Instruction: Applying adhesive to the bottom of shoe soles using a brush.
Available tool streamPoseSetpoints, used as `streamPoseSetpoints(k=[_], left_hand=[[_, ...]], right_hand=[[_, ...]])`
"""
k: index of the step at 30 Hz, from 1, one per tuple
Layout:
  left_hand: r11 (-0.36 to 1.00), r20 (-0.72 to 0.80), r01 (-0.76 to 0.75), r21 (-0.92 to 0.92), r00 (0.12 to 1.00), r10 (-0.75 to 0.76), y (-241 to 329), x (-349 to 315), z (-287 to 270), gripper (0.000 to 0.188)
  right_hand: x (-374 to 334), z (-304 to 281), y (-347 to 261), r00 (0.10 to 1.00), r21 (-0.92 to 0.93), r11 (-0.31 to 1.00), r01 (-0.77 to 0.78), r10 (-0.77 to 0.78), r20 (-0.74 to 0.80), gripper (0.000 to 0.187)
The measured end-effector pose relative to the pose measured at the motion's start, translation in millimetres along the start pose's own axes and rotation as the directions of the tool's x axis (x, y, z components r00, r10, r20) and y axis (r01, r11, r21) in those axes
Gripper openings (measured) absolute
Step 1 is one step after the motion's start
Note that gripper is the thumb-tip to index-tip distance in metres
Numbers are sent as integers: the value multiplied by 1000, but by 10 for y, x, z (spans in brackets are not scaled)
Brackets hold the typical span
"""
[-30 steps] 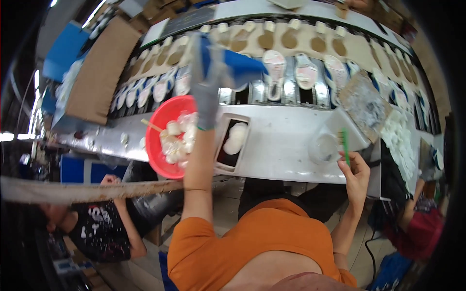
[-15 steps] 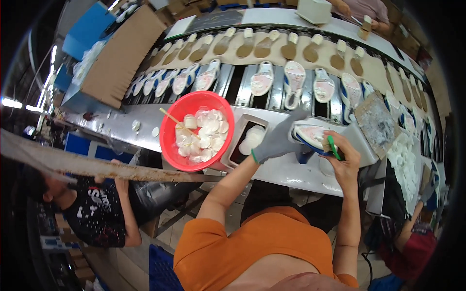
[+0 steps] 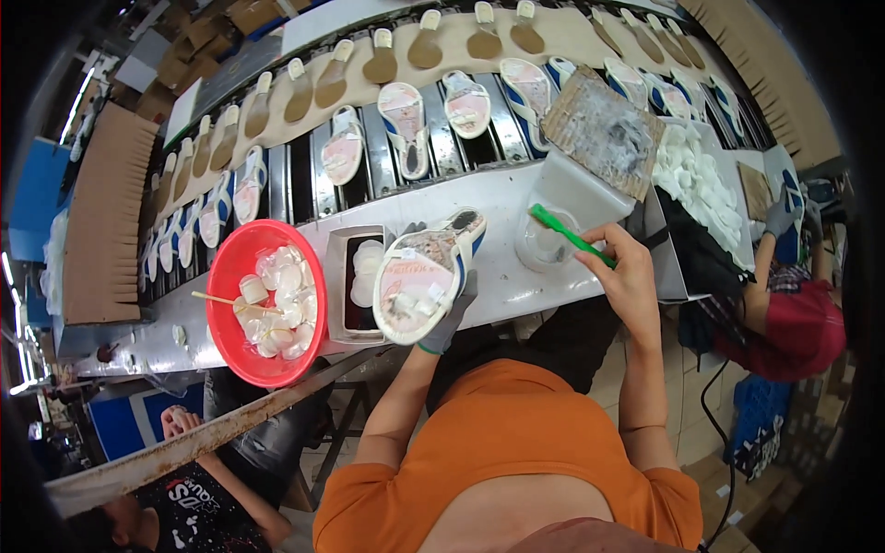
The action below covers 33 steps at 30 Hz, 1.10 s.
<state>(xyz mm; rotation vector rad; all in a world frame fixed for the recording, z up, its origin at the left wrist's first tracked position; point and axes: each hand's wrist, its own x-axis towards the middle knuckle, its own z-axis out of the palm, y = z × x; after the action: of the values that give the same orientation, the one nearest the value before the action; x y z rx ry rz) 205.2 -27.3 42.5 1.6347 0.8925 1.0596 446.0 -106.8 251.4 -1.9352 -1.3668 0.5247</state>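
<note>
A grey glove covers my left hand (image 3: 454, 321), which grips a sandal upper on its last (image 3: 419, 276). Its whitish underside faces up, with pink marks, bits of white material and blue straps at the edge. Bare fingers of my right hand (image 3: 631, 276) pinch a green toothbrush-like brush (image 3: 573, 240). The brush's head is over a round, clear container (image 3: 544, 247) on the metal table; I cannot tell whether they touch. Beside the left hand is a box (image 3: 336, 276) holding white round pads. A red basin (image 3: 221, 327) with more white pads and a stick stands left of it.
Several similar sandals (image 3: 401, 115) lie on the roller conveyor (image 3: 369, 138), with brown insoles (image 3: 426, 46) on the strip behind. A stained board (image 3: 604, 129) leans at right, near a bin of white pieces (image 3: 696, 184). Co-workers sit at lower left and right.
The brush has moved off the sandal to the clear container. My left hand has brought the sandal left and nearer, its underside turned up. My view has swung to the right.
</note>
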Motion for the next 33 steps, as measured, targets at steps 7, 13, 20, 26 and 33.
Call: streamPoseSetpoints(k=[7, 13, 20, 26, 33], left_hand=[[980, 13, -23, 199, 1000, 21, 694, -64, -82, 47], [988, 41, 62, 144, 997, -68, 712, -173, -89, 47], [983, 50, 170, 70, 984, -174, 745, -231, -86, 46], [966, 29, 257, 43, 966, -258, 791, -293, -23, 46], [941, -1, 338, -16, 941, -338, 707, -110, 166, 46]], right_hand=[[-188, 275, 330, 1000, -507, 862, -10, -2, -24, 14], [-144, 308, 396, 999, -439, 898, -9, 31, 42, 13], [-207, 376, 826, 981, 289, 938, -192, 178, 77, 17], [-50, 491, 559, 905, 634, 647, -424, 320, 279, 15], [-166, 700, -25, 938, 406, 885, -227, 87, 334, 16]])
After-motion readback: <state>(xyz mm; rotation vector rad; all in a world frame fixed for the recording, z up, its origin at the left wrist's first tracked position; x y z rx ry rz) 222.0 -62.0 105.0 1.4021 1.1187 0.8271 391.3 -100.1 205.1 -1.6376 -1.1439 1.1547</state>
